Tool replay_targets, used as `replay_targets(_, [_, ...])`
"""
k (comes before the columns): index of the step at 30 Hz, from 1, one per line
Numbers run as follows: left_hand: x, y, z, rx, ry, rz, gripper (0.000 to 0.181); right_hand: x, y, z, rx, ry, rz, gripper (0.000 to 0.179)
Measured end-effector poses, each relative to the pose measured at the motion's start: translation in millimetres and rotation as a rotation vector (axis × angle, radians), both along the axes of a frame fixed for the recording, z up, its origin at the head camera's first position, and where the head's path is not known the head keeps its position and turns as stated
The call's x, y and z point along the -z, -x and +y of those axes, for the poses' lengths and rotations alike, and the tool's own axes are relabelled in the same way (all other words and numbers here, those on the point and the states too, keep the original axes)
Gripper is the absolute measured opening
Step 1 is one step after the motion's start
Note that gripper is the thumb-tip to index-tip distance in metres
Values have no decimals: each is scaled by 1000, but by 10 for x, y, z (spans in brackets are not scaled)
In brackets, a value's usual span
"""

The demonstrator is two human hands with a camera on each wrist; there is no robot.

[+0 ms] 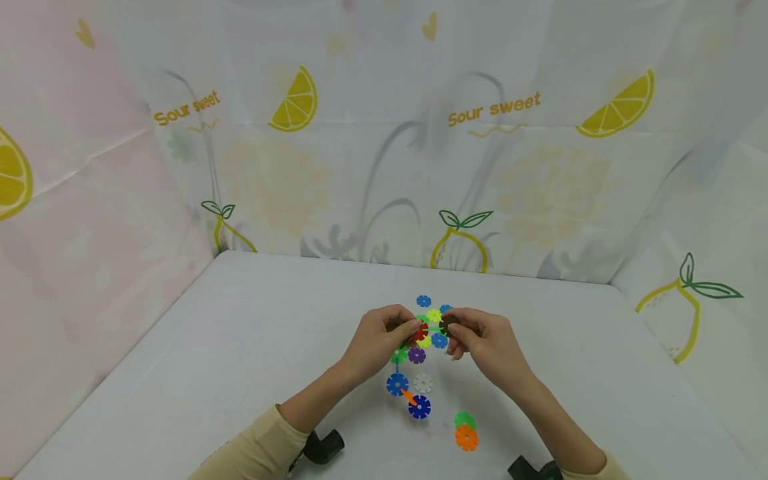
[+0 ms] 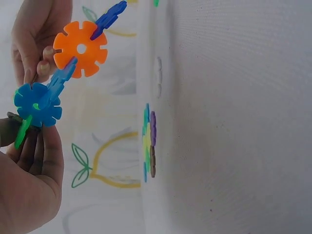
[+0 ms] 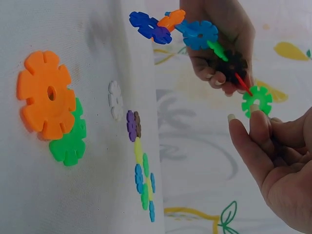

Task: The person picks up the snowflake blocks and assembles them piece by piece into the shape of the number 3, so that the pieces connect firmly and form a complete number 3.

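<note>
My left hand (image 1: 381,337) pinches a chain of interlocking plastic snowflake discs near a red disc (image 1: 421,330). The chain hangs toward me: a blue disc (image 1: 397,385), an orange disc (image 2: 80,48) and a dark blue disc (image 1: 419,407) show at its lower end. Beyond the red one, a green disc (image 3: 257,101) is slotted in edge-on between the hands. My right hand (image 1: 489,340) pinches a dark brown disc (image 1: 447,325) between thumb and fingers, right beside that green disc. The right fingers hide this brown disc in the right wrist view.
On the white table (image 1: 270,320) lie several loose discs behind and below the hands, among them a purple disc (image 1: 417,355) and a white disc (image 1: 423,383). Nearer, an orange disc (image 1: 467,438) overlaps a green one. A printed curtain (image 1: 372,153) stands behind.
</note>
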State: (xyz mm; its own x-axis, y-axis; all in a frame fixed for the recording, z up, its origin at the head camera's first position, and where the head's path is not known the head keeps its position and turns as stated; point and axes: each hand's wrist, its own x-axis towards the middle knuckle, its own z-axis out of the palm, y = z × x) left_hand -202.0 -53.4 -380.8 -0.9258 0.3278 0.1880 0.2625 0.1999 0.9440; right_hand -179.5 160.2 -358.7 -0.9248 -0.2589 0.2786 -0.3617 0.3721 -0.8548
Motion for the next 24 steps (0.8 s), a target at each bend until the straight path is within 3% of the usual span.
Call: replay_targets(24, [3,-16,0,-17,5,63,17,44,9,-35,44,-11,-16,19])
